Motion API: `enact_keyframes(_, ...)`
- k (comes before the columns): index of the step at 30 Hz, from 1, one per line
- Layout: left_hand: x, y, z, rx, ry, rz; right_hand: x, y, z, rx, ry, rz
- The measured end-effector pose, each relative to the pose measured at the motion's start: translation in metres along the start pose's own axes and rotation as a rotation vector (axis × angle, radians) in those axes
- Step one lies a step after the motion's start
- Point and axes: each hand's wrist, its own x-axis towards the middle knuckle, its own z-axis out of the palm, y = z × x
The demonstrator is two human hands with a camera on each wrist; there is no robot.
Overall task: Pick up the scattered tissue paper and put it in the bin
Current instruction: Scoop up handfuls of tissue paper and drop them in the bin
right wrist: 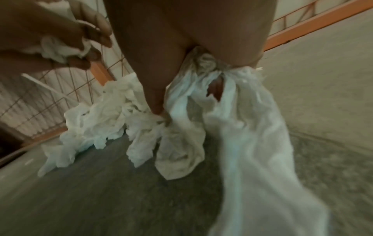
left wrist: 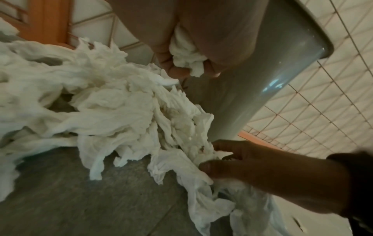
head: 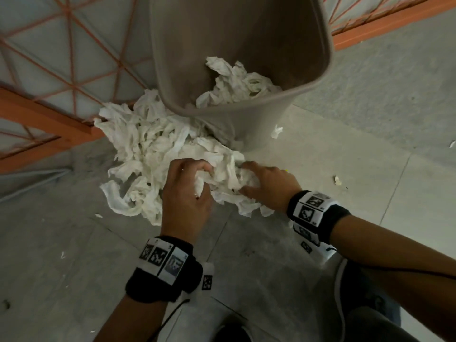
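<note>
- Curled tight, the left hand (head: 185,191) holds a wad of tissue in its fist; the left wrist view shows paper bulging out between the fingers (left wrist: 175,70).
- At about 9 to 12 o'clock from that hand, the tissue pile (head: 148,149) lies heaped on the floor (head: 74,255), reaching to the foot of the bin and the orange rail (head: 49,119) behind.
- At 3 o'clock from the left hand, the right hand (head: 267,183) is dug into the near edge of the pile, its fingers bent round a bunch of paper, with loose tails hanging below in the right wrist view.
- At 12 o'clock stands the bin (head: 246,124), its mouth open towards the person, with some tissue inside (head: 237,87) already.
- To do this step well, I judge both hands should gather the strands inward and squeeze into one compact ball before lifting, since long tails may drag or tear away.
- Room to move looks good straight up and forward to the bin mouth; the near rim (head: 197,112) is the edge to clear, so lift above it first.
- At 2 to 3 o'clock, small scraps (head: 276,131) lie apart on the floor and will need a separate pass.
</note>
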Motion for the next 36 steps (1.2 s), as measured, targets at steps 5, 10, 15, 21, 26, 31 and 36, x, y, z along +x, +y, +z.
enact_keyframes(5,0.003,-0.013,-0.003,0.115,-0.063,-0.105,0.008,-0.005,0.005,-0.094,0.003,-0.018)
enact_keyframes(10,0.026,-0.027,0.019,0.376,-0.268,-0.056,0.003,0.0,0.008,0.191,0.22,-0.144)
enact_keyframes(15,0.033,-0.03,0.016,0.246,-0.102,0.018,-0.006,-0.003,0.003,0.487,0.286,-0.12)
enact_keyframes(21,0.01,-0.014,-0.03,-0.032,0.147,-0.041,-0.007,-0.021,-0.009,0.5,0.131,-0.029)
enact_keyframes(26,-0.012,-0.019,-0.056,-0.117,0.229,-0.081,-0.001,-0.031,-0.014,0.517,0.192,0.1)
enact_keyframes(31,-0.016,-0.04,-0.047,-0.066,0.121,-0.265,0.008,-0.025,-0.004,0.482,0.342,0.058)
enact_keyframes(36,-0.021,-0.051,-0.01,0.262,-0.158,-0.149,0.01,-0.025,-0.002,0.646,0.387,-0.032)
